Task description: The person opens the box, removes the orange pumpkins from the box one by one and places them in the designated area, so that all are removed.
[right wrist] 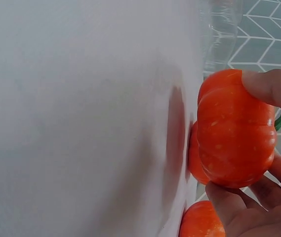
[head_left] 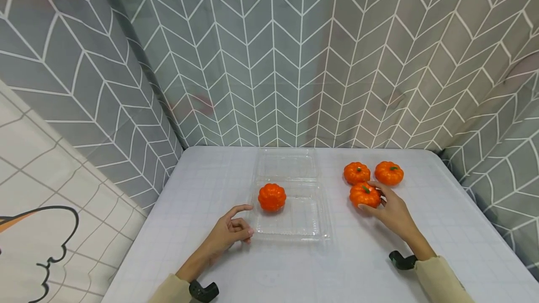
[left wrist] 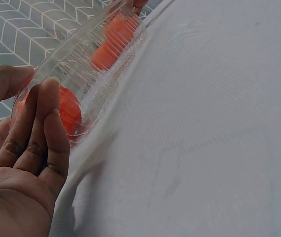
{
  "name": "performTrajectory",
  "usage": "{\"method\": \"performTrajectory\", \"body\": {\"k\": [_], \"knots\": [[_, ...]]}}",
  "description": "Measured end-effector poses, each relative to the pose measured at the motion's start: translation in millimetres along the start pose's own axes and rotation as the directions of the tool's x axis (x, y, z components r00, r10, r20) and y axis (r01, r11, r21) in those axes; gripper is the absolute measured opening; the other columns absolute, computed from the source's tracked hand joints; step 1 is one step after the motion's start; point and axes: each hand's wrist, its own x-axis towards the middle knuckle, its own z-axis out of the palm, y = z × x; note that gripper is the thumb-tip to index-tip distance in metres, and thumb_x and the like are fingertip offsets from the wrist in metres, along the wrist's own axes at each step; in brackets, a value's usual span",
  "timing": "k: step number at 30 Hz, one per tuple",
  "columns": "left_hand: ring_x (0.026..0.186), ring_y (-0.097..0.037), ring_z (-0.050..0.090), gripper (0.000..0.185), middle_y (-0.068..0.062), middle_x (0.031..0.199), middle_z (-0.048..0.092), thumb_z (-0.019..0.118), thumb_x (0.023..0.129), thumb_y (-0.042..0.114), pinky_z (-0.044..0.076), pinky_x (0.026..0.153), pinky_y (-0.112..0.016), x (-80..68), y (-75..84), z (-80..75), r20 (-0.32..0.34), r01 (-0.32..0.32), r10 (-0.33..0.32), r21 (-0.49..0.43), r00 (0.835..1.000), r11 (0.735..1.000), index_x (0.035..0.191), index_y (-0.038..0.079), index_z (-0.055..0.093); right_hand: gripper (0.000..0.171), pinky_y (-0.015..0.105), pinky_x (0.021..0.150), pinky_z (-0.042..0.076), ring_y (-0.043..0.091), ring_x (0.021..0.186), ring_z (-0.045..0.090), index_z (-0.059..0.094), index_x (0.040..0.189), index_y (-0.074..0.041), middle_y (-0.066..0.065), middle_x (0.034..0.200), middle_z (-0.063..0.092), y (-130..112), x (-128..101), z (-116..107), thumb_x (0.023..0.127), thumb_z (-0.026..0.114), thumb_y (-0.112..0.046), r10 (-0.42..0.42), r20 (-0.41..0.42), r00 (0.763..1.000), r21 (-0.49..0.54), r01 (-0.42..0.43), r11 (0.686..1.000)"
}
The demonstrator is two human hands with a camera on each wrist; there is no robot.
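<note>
A clear plastic clamshell box (head_left: 313, 228) lies open on the white table, lid folded back. One small orange pumpkin (head_left: 272, 197) sits in its near-left part, stem down. My left hand (head_left: 236, 226) rests at the box's left edge, fingers loosely curled, touching the rim (left wrist: 56, 106). Three more pumpkins sit to the right. My right hand (head_left: 381, 205) grips the nearest pumpkin (head_left: 364, 194), thumb and fingers around its sides (right wrist: 234, 143). The other two pumpkins (head_left: 356, 172) (head_left: 389, 173) sit just behind it.
The white table (head_left: 210, 186) is enclosed by grey chevron-patterned curtains (head_left: 273, 55) at the back and both sides. A white cloth with a drawn figure (head_left: 42, 242) hangs at the left. Black wrist mounts (head_left: 403, 261) show near both sleeves.
</note>
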Motion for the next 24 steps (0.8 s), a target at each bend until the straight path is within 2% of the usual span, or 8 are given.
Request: {"method": "performTrajectory", "body": {"k": [14, 24], "knots": [[0.079, -0.02, 0.07, 0.074, -0.008, 0.092, 0.069, 0.077, 0.093, 0.011, 0.061, 0.079, -0.037, -1.9, -1.4, -1.4, 0.017, -0.024, 0.024, 0.001, 1.0, 1.0, 0.155, 0.006, 0.036, 0.079, 0.064, 0.107, 0.04, 0.05, 0.135, 0.043, 0.042, 0.148, 0.003, 0.033, 0.149, 0.043, 7.4, 2.3, 1.3, 0.087, 0.085, -0.024, -0.007, 0.027, 1.0, -0.006, 0.008, 1.0], [0.08, -0.02, 0.069, 0.074, -0.009, 0.091, 0.068, 0.078, 0.093, 0.011, 0.062, 0.08, -0.039, -1.2, -1.9, -1.0, 0.004, -0.006, 0.006, 0.005, 1.0, 1.0, 0.155, 0.008, 0.038, 0.083, 0.064, 0.108, 0.039, 0.051, 0.136, 0.042, 0.038, 0.152, -0.001, 0.032, 0.151, 0.04, 7.6, 0.5, 3.6, 0.091, 0.081, -0.035, 0.074, 0.081, 0.994, -0.001, -0.074, 0.997]]}}
